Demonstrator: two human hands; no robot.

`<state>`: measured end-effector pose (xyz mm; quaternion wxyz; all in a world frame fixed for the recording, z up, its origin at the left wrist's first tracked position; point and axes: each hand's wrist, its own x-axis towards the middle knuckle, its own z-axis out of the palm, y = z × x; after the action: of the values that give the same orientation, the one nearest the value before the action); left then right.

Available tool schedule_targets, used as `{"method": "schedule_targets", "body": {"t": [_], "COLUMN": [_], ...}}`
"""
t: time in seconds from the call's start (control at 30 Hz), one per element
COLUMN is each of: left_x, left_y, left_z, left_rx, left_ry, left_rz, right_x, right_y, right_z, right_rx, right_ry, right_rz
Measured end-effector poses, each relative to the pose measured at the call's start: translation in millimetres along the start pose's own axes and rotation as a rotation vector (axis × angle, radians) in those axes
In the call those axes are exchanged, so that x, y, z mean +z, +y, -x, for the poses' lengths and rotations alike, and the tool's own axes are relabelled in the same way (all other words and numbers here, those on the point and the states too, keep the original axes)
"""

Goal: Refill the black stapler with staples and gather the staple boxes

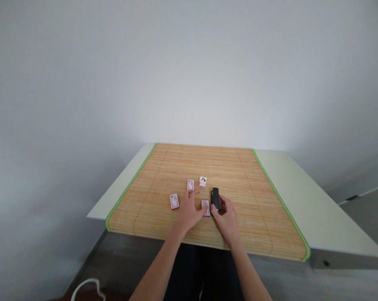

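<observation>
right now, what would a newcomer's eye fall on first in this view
Probably the black stapler-like tool in the right hand, dark against the straw-coloured mat. Next, three red-and-white boxes around the spread left hand, and a whiter box farther back, left of the tool.

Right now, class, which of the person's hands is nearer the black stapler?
Right. The right hand holds the stapler at its near part; the left hand is to its left, thumb at a small box.
</observation>
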<state>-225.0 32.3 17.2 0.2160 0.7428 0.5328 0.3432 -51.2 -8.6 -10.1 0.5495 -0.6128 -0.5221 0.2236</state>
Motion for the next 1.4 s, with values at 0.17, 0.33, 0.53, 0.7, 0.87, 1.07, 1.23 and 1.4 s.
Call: {"method": "schedule_targets", "body": {"t": [0.17,0.33,0.53,0.7,0.87,1.07,1.23,1.4], "left_x": [4.1,-5.0,-10.7,-6.5,-2.2,-2.2,-1.4,1.3], "left_y": [9,7,6,9,12,14,15,16], "left_z": [32,30,36,43,48,49,49,49], "left_rx": [-0.024,0.111,0.209,0.159,0.142,0.128,0.122,0.113], "left_ry": [-0.128,-0.188,-0.179,-0.034,0.019,0.031,0.050,0.068], "left_rz": [-0.110,-0.122,-0.136,-0.226,-0.300,-0.365,-0.390,-0.389], "right_x": [-1,-3,0,0,10,-11,-78,-116], "right_y": [5,6,2,-5,-17,-47,-34,8], "right_z": [-1,-12,-46,-63,-71,-100,-104,-75], "right_rx": [-0.030,-0.097,-0.134,-0.190,-0.244,-0.477,-0.245,0.047], "right_ry": [0.019,-0.073,-0.307,-0.468,-0.571,-0.600,-0.514,-0.417], "right_rz": [0.072,0.130,0.150,0.176,0.228,0.383,0.247,0.069]}}
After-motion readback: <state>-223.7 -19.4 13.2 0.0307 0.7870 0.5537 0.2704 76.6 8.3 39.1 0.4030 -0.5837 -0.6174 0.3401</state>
